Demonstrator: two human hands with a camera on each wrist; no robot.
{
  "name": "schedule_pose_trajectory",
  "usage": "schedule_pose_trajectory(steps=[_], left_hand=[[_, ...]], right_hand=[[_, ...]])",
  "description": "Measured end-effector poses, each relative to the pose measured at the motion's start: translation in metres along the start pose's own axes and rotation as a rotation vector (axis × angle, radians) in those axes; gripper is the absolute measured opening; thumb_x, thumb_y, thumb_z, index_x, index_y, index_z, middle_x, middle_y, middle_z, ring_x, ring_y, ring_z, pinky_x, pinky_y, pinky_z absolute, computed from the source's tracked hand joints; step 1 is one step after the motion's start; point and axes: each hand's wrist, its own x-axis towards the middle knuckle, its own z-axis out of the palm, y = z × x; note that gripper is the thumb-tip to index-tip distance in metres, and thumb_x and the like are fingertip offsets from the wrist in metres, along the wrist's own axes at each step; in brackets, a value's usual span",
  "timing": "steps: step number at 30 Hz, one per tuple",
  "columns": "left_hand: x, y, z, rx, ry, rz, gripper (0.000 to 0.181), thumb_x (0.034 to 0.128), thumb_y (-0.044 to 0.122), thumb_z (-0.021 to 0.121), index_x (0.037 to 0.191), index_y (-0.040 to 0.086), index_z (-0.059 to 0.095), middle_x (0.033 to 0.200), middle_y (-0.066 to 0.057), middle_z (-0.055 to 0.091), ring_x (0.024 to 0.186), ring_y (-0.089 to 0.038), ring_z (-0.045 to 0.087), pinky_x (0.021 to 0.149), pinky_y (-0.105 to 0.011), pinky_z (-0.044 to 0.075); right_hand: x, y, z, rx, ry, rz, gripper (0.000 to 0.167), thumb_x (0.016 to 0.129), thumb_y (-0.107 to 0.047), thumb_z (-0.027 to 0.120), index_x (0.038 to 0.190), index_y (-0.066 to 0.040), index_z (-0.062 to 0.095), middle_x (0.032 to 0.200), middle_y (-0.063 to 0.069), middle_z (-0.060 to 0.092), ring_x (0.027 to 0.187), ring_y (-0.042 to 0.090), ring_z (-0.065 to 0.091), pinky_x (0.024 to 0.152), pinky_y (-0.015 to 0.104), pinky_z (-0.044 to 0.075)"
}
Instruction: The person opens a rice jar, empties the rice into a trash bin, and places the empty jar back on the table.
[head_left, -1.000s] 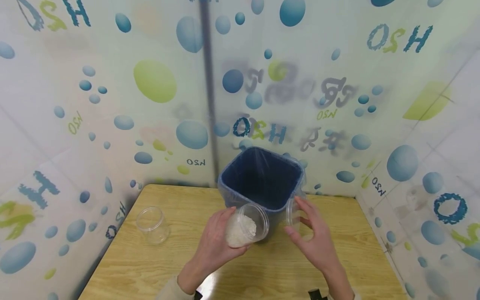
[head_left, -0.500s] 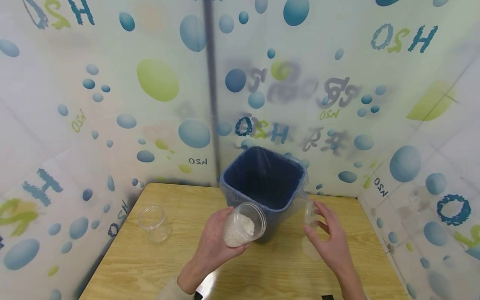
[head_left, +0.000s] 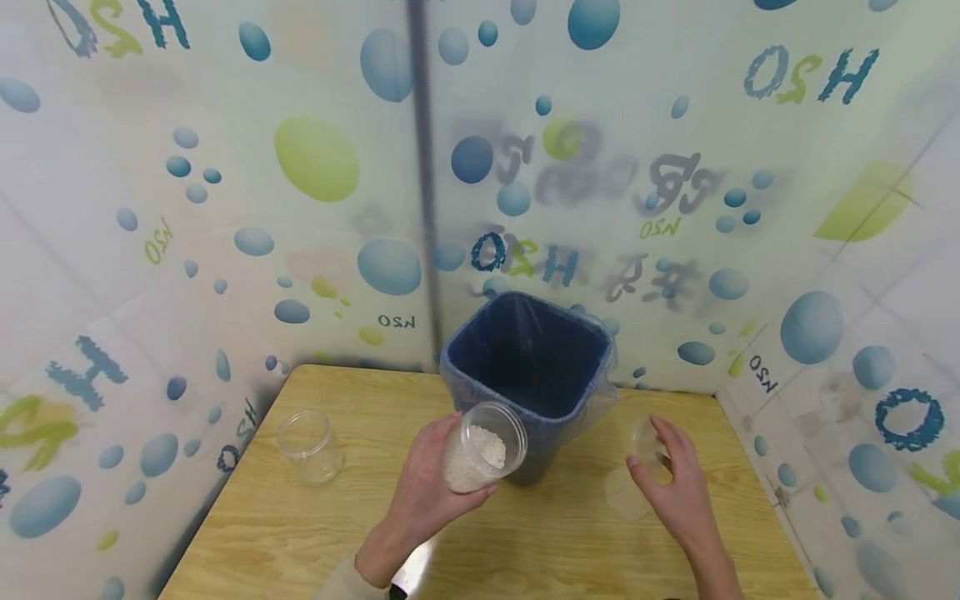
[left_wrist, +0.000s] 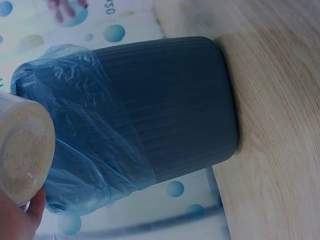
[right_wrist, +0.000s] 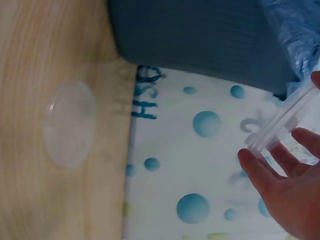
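Observation:
My left hand [head_left: 427, 492] grips a clear plastic jar [head_left: 487, 450] of white grains that look like rice. The jar is tilted, its open mouth facing right just in front of the bin; its base [left_wrist: 25, 150] shows in the left wrist view. Between the thumb and fingers of my right hand [head_left: 678, 483] is a clear round lid [right_wrist: 280, 120], held on edge above the table to the right of the bin. Below and left of that hand, a thin translucent disc [head_left: 627, 493] lies flat on the wood.
A dark blue bin [head_left: 525, 417], lined with a thin blue plastic bag [left_wrist: 90, 135], stands at the table's back edge. Another clear jar [head_left: 311, 450], uncovered, stands at the left of the wooden table [head_left: 300, 550]. Patterned curtains [head_left: 315, 158] enclose the back and sides.
My right hand has moved right with the lid, away from the bin's front corner. The bag edge, stretched toward it half a second ago, now hangs by the bin. The left hand barely shifts.

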Motion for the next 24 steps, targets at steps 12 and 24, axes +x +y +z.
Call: schedule_pose_trajectory(steps=[12,24], left_hand=[[-0.001,-0.001,-0.001,0.001,-0.004,-0.013,0.100,0.0580,0.038,0.098,0.140,0.001,0.054,0.132,-0.011,0.062,0.118,-0.030,0.059,0.094,-0.045,0.050],[-0.001,-0.003,-0.002,0.001,0.000,-0.010,0.099,0.0596,0.041,0.097,0.139,0.000,0.054,0.130,-0.011,0.062,0.116,-0.030,0.059,0.093,-0.046,0.050]], right_hand=[[-0.003,0.048,-0.005,-0.200,-0.200,0.248,0.075,0.100,-0.036,0.067,0.153,0.008,0.037,0.152,0.037,0.032,0.137,0.057,0.035,0.105,0.072,0.037],[-0.006,0.091,-0.013,-0.317,-0.346,0.346,0.081,0.101,-0.039,0.064,0.153,0.013,0.031,0.150,0.043,0.029,0.136,0.062,0.032,0.109,0.073,0.031]])
